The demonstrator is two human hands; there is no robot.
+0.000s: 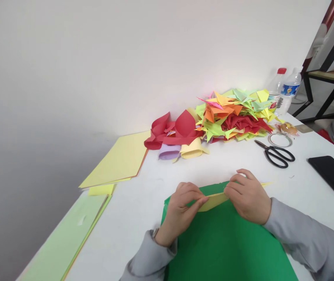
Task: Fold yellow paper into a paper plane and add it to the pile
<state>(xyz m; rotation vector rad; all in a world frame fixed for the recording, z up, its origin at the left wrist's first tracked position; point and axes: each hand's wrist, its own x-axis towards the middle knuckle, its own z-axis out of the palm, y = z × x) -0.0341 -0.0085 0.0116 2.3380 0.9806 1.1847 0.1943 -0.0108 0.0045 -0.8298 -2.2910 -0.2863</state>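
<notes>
A narrow folded piece of yellow paper [213,201] stretches between my two hands, over the far part of a green sheet [228,242]. My left hand [181,210] pinches its left end between thumb and fingers. On the other side, my right hand [247,197] is closed on the paper, and its fingers hide part of it. A thin yellow tip shows beyond my right hand. The green sheet lies flat on the white table [120,230], under both hands.
Folded coloured paper shapes [237,113] are heaped by the wall, beside red paper cones [184,127]. Scissors [276,154], a tape roll [280,139], bottles [290,89] and a black phone-like slab [333,177] are at right. Yellow sheets [120,160] and green sheets [67,238] lie left.
</notes>
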